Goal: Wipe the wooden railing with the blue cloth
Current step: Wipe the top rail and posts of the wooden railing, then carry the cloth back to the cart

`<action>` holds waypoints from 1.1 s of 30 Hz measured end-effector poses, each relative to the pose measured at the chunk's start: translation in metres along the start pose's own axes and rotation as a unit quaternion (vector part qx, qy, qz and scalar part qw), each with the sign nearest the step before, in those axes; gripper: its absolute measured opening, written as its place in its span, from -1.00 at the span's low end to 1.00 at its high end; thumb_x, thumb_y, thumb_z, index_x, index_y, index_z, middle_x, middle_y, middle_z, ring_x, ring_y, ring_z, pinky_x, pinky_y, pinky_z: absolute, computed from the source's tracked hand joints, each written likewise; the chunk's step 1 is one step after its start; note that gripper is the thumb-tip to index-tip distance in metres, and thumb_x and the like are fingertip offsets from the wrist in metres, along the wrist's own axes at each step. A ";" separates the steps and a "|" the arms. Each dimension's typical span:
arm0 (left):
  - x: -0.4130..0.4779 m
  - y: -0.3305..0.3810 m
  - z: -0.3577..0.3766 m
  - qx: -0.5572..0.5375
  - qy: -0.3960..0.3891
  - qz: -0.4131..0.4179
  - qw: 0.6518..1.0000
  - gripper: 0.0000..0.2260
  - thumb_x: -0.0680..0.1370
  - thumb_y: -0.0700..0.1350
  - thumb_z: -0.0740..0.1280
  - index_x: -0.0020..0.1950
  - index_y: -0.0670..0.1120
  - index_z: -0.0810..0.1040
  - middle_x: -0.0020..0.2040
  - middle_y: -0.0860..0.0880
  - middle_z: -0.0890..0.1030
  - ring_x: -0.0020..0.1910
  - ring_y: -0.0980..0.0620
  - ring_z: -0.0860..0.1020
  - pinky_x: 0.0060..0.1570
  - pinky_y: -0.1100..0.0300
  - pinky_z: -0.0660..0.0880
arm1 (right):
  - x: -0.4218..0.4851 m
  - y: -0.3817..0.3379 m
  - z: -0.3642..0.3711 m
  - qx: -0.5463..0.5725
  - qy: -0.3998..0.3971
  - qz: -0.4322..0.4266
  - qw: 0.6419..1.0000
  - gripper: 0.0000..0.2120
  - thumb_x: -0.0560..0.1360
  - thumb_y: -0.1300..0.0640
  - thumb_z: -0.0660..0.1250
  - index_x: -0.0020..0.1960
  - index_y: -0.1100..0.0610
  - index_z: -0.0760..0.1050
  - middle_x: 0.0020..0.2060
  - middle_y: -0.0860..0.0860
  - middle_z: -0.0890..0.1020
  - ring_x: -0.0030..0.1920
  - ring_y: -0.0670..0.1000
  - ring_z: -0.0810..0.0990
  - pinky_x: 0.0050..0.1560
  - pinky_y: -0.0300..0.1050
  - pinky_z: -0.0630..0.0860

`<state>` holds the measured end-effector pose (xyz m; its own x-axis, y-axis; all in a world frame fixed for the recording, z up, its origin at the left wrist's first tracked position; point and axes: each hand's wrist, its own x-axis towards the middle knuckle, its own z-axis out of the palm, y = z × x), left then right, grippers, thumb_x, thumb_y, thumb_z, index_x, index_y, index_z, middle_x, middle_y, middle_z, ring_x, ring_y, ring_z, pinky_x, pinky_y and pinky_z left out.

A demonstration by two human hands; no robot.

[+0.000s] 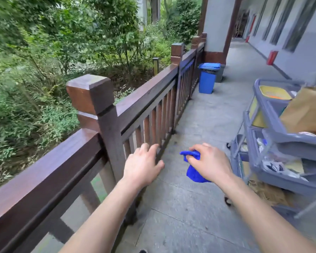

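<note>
Right hand (211, 162) grips the bunched cloth (194, 172) above the floor, clear of the railing (144, 96); left hand (143, 163) is empty, fingers relaxed. Risk: a bunched cloth may wipe narrowly, leaving strips untouched.

Right hand (211, 162) has the blue cloth (194, 168) bunched in its fingers, most of it dangling below the grip. Left hand (143, 164) spread loose beside it, probably hovering off the wooden railing (146, 95).

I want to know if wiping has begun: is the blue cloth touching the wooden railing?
Apart. The head view shows the blue cloth bunched in the right hand, with grey floor visible between it and the wooden railing.
</note>
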<state>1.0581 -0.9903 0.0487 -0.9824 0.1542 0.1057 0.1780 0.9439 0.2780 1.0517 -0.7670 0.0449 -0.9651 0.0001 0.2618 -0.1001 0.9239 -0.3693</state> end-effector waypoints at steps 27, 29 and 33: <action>0.460 0.086 0.111 -0.002 -0.063 0.158 0.985 -0.50 0.58 0.15 0.17 0.49 0.02 0.28 0.31 -0.07 0.44 0.28 -0.12 0.45 0.24 -0.04 0.45 | 0.344 0.212 0.037 -0.005 0.052 0.170 0.984 -0.80 0.41 -0.17 0.24 -0.05 -0.14 0.53 -0.13 -0.16 0.56 -0.12 0.00 0.58 -0.16 -0.05 0.53; 0.495 0.113 0.125 -0.009 -0.048 0.163 0.985 -0.52 0.58 0.14 0.19 0.47 0.01 0.31 0.28 -0.07 0.45 0.27 -0.13 0.46 0.23 -0.04 0.46 | 0.373 0.247 0.034 -0.002 0.057 0.172 0.983 -0.81 0.41 -0.16 0.24 -0.06 -0.13 0.54 -0.15 -0.15 0.55 -0.13 0.01 0.58 -0.16 -0.04 0.53; 0.559 0.165 0.147 -0.022 -0.037 0.171 0.984 -0.54 0.58 0.14 0.19 0.45 0.01 0.33 0.24 -0.06 0.47 0.25 -0.13 0.48 0.21 -0.01 0.45 | 0.427 0.312 0.023 -0.006 0.050 0.191 0.980 -0.84 0.42 -0.12 0.27 -0.07 -0.11 0.55 -0.12 -0.13 0.57 -0.10 0.01 0.59 -0.23 -0.09 0.45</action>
<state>0.5297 -0.7056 0.0131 -0.8657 0.4832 0.1310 0.4999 0.8196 0.2801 0.6028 -0.4875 0.0213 -0.9031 0.3834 0.1931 0.2666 0.8535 -0.4476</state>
